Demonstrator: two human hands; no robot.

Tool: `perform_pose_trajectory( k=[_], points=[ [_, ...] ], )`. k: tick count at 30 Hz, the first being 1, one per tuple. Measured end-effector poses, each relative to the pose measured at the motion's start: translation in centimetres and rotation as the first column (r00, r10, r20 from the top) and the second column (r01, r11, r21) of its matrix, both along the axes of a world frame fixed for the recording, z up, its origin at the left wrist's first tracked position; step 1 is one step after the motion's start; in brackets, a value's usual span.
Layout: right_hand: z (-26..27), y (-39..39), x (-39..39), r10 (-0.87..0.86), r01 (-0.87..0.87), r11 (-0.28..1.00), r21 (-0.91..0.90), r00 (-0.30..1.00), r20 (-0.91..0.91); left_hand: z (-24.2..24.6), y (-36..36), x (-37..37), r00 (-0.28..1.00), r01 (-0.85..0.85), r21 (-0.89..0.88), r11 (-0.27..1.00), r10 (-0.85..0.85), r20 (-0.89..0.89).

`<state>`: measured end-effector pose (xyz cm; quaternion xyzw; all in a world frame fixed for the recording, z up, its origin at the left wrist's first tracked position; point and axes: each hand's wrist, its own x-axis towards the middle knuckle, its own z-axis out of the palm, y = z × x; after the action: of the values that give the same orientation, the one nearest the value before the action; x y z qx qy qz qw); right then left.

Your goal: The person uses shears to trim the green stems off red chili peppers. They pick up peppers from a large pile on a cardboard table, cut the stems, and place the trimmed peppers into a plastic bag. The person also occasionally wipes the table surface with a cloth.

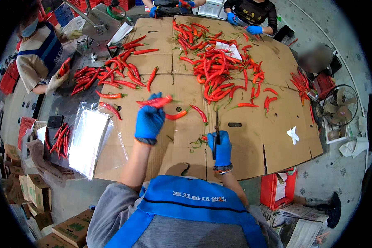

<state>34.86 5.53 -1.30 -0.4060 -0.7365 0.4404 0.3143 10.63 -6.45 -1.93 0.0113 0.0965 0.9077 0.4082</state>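
Observation:
My left hand, in a blue glove, grips red chili peppers above the cardboard; motion blurs them, and I cannot tell how many there are. Dark scissors are in my blue-gloved right hand, their blades pointing away from me. Cut green stems lie just left of that hand. Between my hands, a red chili and an orange-red one rest on the cardboard sheet. Beyond them spreads a large heap of red chilies.
Clear plastic bags lie at left, beside a scale with chilies. A co-worker's gloved hand holds chilies near a metal machine. Other people's blue-gloved hands work at the far edge. A fan stands right.

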Motion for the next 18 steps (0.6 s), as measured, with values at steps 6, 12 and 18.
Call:
perform_pose_trajectory(
  k=[6,12,18],
  points=[
    [-3.7,2.2,1.4,-0.062,0.076,0.992,0.098,0.988,-0.14,5.5,-0.7,-9.0,0.977,-0.206,-0.124,0.971,0.197,-0.08],
    [-1.3,2.2,1.5,-0.148,0.064,0.911,-0.408,0.972,-0.18,2.3,2.5,-0.5,0.146,-0.657,-0.577,0.485,-0.669,-0.729],
    [-3.0,2.7,2.3,-0.117,-0.003,0.908,-0.418,0.958,-0.261,-0.4,4.0,1.0,-0.191,-0.805,-0.394,0.443,-0.823,-0.536]
  ],
)
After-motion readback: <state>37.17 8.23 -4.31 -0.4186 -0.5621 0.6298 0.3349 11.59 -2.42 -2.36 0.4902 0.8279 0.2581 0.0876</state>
